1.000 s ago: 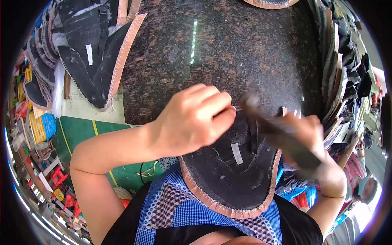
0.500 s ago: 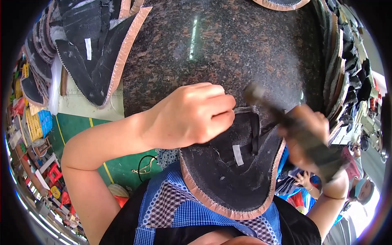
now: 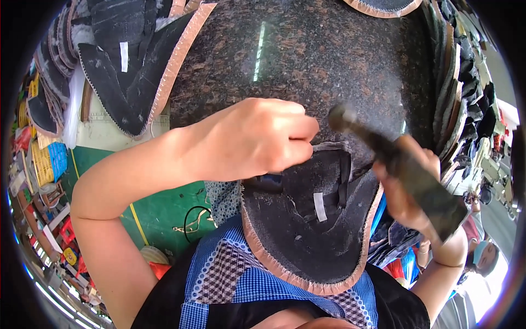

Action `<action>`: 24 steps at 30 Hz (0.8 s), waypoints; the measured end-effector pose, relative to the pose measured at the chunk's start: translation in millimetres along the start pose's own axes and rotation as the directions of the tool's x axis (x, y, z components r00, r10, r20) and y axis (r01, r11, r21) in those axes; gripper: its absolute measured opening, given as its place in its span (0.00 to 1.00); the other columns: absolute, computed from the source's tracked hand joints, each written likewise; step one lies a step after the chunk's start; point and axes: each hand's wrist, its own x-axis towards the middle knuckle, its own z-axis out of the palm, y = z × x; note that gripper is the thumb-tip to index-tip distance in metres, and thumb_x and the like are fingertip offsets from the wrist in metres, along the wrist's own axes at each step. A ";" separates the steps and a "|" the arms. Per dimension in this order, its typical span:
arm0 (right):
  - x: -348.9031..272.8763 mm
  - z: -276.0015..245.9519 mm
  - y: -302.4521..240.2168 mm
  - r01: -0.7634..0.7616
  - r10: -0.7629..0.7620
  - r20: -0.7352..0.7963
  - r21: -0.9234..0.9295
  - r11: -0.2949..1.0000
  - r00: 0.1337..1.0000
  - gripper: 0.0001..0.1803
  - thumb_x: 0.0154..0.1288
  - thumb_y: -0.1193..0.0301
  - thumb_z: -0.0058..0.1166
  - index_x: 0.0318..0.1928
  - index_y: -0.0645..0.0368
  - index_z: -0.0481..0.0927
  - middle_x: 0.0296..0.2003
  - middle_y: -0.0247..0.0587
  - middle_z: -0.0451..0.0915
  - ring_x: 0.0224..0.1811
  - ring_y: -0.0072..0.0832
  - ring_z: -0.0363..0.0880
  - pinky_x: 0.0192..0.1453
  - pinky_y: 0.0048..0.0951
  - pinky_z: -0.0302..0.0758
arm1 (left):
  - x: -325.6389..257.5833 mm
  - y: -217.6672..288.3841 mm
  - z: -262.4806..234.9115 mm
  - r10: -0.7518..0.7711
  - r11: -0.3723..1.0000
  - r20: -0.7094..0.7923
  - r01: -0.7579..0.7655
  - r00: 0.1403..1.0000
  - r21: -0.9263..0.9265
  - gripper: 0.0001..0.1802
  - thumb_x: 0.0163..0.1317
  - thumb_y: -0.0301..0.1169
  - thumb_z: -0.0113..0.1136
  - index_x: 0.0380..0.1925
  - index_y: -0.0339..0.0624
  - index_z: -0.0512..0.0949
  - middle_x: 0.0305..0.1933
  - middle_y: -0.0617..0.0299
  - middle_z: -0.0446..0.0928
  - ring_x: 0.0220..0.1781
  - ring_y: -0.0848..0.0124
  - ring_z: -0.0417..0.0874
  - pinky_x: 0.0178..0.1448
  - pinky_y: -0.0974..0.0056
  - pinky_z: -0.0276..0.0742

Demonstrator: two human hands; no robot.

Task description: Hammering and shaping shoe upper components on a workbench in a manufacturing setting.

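Note:
A black, lined shoe-upper-like piece (image 3: 307,247) with a stitched tan border and a small white tag lies at the table's near edge, its rounded end hanging toward my apron. My left hand (image 3: 268,134) is closed with curled fingers over the piece's far left edge. Whatever its fingertips hold, if anything, is hidden. In my right hand (image 3: 408,181) is a dark hammer (image 3: 378,145), slightly blurred. Its round head is raised beyond the piece's far edge, over the speckled stone tabletop (image 3: 290,55).
Similar black pieces (image 3: 129,93) are piled at the far left, and another stack (image 3: 449,93) lines the right side. One more piece (image 3: 386,6) lies at the far edge. A yellow basket (image 3: 44,162) stands left. Another person (image 3: 485,257) is at the lower right.
My left hand has risen slightly away from me, uncovering more of the piece's left edge. The hammer remains in my right hand, its blur reduced and its head slightly higher.

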 end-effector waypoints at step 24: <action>17.3 8.8 1.3 0.189 -0.121 0.372 -0.153 0.970 0.920 0.13 0.64 0.72 0.64 0.48 0.61 0.82 0.29 0.32 0.81 0.23 0.28 0.80 0.28 0.30 0.72 | -39.7 24.7 29.6 -0.029 0.967 -0.390 0.124 0.920 0.222 0.11 0.45 0.26 0.73 0.31 0.34 0.84 0.31 0.62 0.79 0.35 0.66 0.81 0.34 0.65 0.79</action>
